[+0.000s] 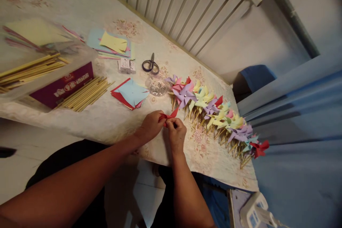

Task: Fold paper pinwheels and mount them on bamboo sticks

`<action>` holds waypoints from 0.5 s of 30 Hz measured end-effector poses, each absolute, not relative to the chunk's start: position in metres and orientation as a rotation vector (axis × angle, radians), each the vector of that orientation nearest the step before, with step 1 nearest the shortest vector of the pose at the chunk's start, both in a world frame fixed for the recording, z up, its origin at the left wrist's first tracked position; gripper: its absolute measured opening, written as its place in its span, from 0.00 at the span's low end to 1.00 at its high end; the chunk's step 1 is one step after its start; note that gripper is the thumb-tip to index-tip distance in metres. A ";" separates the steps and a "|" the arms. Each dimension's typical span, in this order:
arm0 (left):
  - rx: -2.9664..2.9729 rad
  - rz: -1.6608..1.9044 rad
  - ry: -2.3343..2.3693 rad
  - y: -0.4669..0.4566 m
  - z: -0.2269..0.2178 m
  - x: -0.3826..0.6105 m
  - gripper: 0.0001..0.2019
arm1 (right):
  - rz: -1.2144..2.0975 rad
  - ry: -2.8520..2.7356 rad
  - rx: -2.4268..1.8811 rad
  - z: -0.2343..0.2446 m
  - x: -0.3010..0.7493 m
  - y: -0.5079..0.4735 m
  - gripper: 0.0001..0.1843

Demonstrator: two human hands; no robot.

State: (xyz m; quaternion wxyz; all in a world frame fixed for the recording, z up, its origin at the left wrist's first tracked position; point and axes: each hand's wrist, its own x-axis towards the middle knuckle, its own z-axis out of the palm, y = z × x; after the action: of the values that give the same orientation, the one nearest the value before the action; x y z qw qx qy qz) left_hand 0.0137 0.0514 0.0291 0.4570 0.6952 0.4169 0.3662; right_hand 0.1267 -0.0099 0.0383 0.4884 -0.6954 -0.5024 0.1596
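Between my two hands is a red paper pinwheel (173, 113), partly folded, held just above the table's front part. My left hand (151, 127) is closed on its left side, and the fingers of my right hand (176, 130) pinch it from below and the right. My fingertips hide the pinwheel's middle. Left of my hands lies a stack of cut paper squares (130, 93), light blue on top and red beneath. A clear container of small shiny pins (157, 88) sits just beyond my hands. To the right, several finished pinwheels (213, 108) on sticks lie in a long row.
Dark-handled scissors (151, 65), small boxes (126, 66) and a stack of coloured paper (114, 44) lie further back. At left, a bundle of sticks (84, 94) lies against a clear bin (61, 85). White rails (171, 3) border the flowered tablecloth (104, 121); a blue curtain (299, 142) hangs right.
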 end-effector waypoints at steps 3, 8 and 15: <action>1.720 0.905 1.019 0.051 0.029 0.013 0.07 | 0.304 -1.304 -1.685 0.038 0.127 -0.010 0.10; 1.734 0.902 1.020 0.051 0.029 0.011 0.09 | 0.192 -1.424 -1.660 0.039 0.127 -0.010 0.11; 1.756 0.890 1.024 0.052 0.028 0.012 0.08 | 0.477 -1.159 -1.694 0.034 0.128 -0.008 0.08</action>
State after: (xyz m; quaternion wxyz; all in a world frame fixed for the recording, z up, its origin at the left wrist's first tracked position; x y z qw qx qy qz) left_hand 0.0118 0.0517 0.0280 0.4450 0.7087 0.4132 0.3592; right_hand 0.1279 -0.0080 0.0336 0.4945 -0.6988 -0.4779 0.1968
